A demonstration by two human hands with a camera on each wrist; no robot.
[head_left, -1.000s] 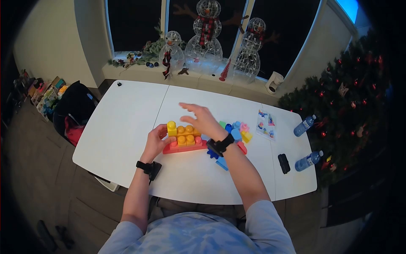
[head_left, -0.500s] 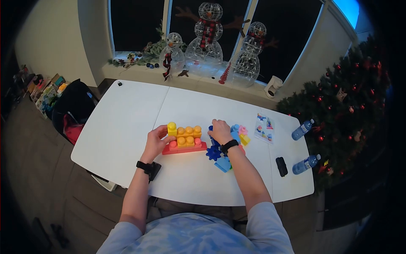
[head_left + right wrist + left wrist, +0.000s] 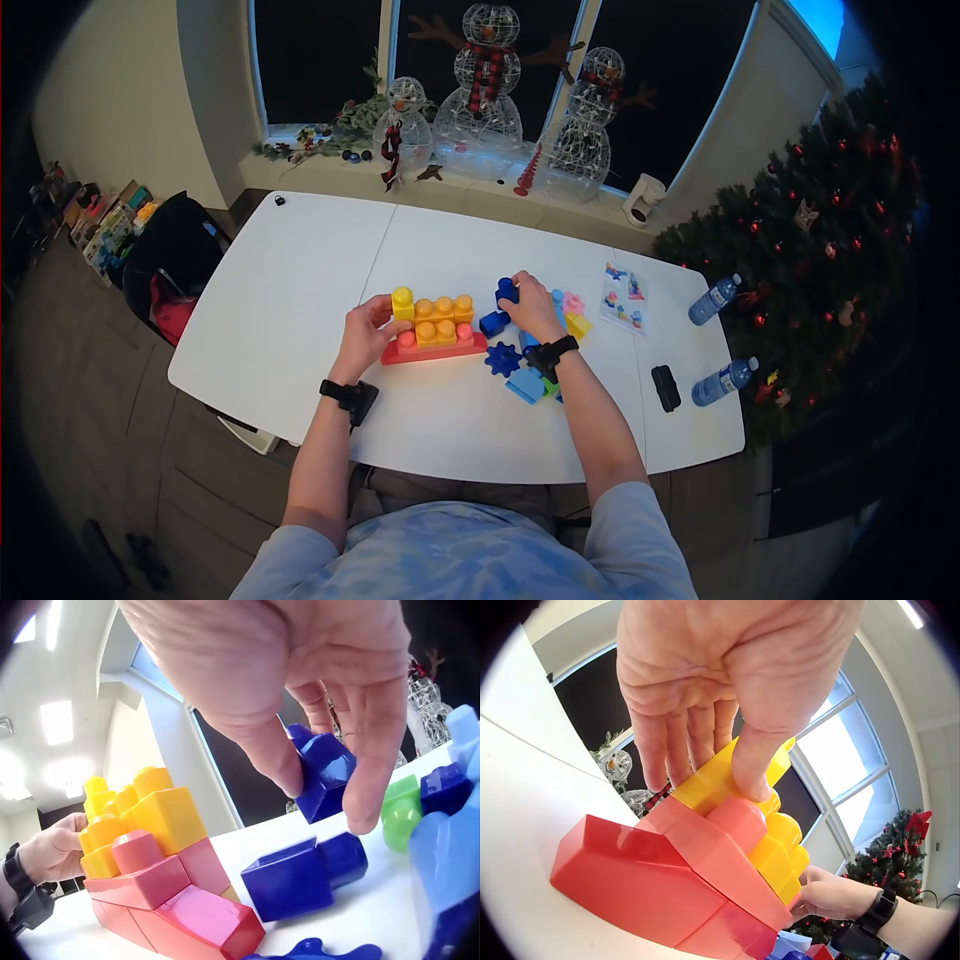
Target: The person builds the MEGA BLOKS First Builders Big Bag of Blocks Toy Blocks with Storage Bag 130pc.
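My left hand (image 3: 362,338) grips the left end of a toy block build, its thumb on the yellow block (image 3: 709,784) and its fingers behind. The build has a red base (image 3: 434,352), pink blocks (image 3: 136,853) and a row of orange-yellow blocks (image 3: 444,309). To the right, my right hand (image 3: 537,308) pinches a dark blue block (image 3: 325,776) between thumb and fingers, raised over the table. Below it another dark blue block (image 3: 289,881) lies on its side.
Near my right hand lie a dark blue gear-shaped piece (image 3: 503,360), light blue pieces (image 3: 525,386), a yellow piece (image 3: 578,326) and a pink piece (image 3: 573,303). Farther right are a picture sheet (image 3: 624,298), a black case (image 3: 665,388) and two water bottles (image 3: 716,299) on the white table (image 3: 290,300).
My right hand moved from above the build to the loose pieces on the right, took hold of a dark blue block and lifted it. My left hand stayed at the build.
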